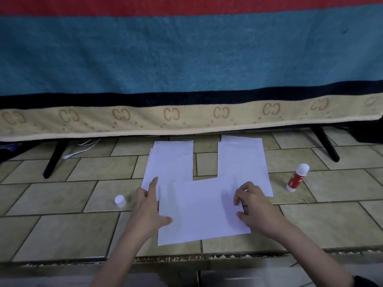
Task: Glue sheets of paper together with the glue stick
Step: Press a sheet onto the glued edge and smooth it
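A white sheet of paper (199, 212) lies crosswise on the tiled surface, overlapping the near ends of two upright white sheets: a left sheet (172, 160) and a right sheet (242, 160). My left hand (148, 206) rests flat at the crosswise sheet's left edge, index finger stretched onto the left sheet and thumb on the paper. On that sheet's right side, my right hand (251, 204) presses down with bent fingers. The uncapped red-and-white glue stick (296, 177) stands to the right, apart from both hands. Its white cap (120, 201) sits to the left.
A striped towel (186, 59) hangs over a stand at the back, with black legs (54, 160) left and right. A white cable (83, 149) lies at the back left. The tiled ledge's front edge (186, 258) runs just before me.
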